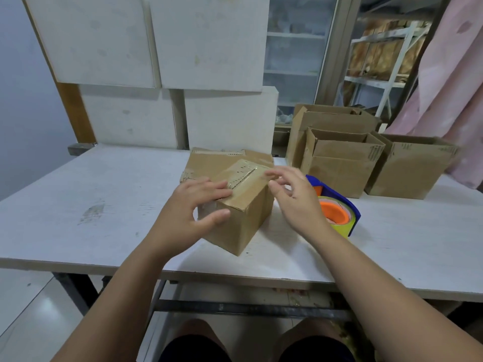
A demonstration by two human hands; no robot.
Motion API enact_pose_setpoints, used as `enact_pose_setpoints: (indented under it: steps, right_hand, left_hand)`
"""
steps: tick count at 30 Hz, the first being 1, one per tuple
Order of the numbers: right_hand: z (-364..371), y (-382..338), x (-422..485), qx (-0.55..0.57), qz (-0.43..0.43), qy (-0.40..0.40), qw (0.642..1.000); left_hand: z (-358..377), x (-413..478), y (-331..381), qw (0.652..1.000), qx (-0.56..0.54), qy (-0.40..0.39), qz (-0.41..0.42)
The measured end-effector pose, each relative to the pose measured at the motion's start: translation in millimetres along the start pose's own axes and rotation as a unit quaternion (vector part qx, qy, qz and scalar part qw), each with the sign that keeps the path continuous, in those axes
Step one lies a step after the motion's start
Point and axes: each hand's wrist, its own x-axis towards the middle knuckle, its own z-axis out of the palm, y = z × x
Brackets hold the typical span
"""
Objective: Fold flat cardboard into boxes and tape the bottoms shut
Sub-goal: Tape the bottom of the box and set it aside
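You had the box [243,218] sitting bottom-up near the front edge of the table [78,205], its taped seam [243,178] facing you. Your left hand [188,202] lay spread over the near corner, fingers flat on the tape and thumb down the side. Your right hand [295,199] hovered loose-fingered beside the far edge, gripping nothing (the tape dispenser [342,205] sat just behind it). It looked light, empty and stiff at the corners, so you'd best take it by opposite side walls, not the seam.
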Motion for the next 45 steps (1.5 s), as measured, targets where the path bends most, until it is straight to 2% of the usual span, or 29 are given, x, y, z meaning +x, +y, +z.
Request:
enact_pose_setpoints:
  steps: [2, 4, 7, 9, 12, 14, 17, 21, 26, 29, 33, 38, 42, 45]
  right_hand:
    - [-20.0, 3.4, 8.2, -0.036, 0.03, 0.027, 0.999]
    - [-44.9, 15.3, 19.9, -0.152, 0.084, 0.029, 0.984]
    - [-77.0, 35.4, 31.8, -0.295, 0.197, -0.047, 0.934]
    - [-92.5, 43.3, 32.2, -0.315, 0.252, -0.099, 0.91]
    - [-107.6, 46.3, 23.8, -0.235, 0.323, -0.182, 0.898]
    - [-112.4, 48.9, 16.2, -0.159, 0.357, -0.206, 0.897]
    - [-110.4, 58.6, 11.2, -0.155, 0.373, -0.181, 0.897]
    - [-103.7, 66.4, 10.4, -0.179, 0.38, -0.139, 0.897]
    - [-101.6, 67.0, 4.2, -0.016, 0.427, -0.088, 0.9]
    - [-100.1, 68.6, -1.5, 0.111, 0.457, -0.069, 0.88]
    - [-98.8, 65.4, -10.1, 0.229, 0.489, -0.045, 0.84]
    - [-100.4, 61.9, -17.1, 0.341, 0.498, -0.064, 0.794]
    - [-96.7, 53.4, -19.6, 0.408, 0.478, -0.067, 0.775]
    - [-94.8, 44.3, -19.9, 0.442, 0.451, -0.052, 0.774]
  left_hand:
    - [0.9, 1.9, -1.3, 1.0, 0.022, -0.004, 0.015]
    - [5.0, 5.0, -1.0, 0.998, 0.044, 0.01, 0.038]
    - [22.0, 7.4, 8.4, 0.997, 0.057, 0.047, 0.028]
    - [37.2, 5.7, 17.6, 0.993, 0.067, 0.088, 0.028]
    - [56.6, 4.7, 28.2, 0.989, 0.074, 0.128, 0.019]
    - [64.9, 7.7, 32.5, 0.986, 0.083, 0.147, 0.014]
    - [72.0, 17.4, 33.4, 0.98, 0.117, 0.158, 0.031]
    - [69.0, 27.8, 30.9, 0.976, 0.183, 0.105, 0.046]
    - [64.2, 31.6, 40.4, 0.954, 0.249, 0.131, 0.106]
    - [64.4, 32.9, 46.3, 0.952, 0.241, 0.132, 0.132]
    - [68.1, 33.4, 50.9, 0.94, 0.281, 0.086, 0.174]
    - [68.9, 33.9, 57.7, 0.943, 0.294, 0.078, 0.133]
    - [65.8, 35.9, 61.1, 0.96, 0.25, 0.086, 0.091]
    - [66.4, 39.5, 68.1, 0.969, 0.205, 0.098, 0.099]
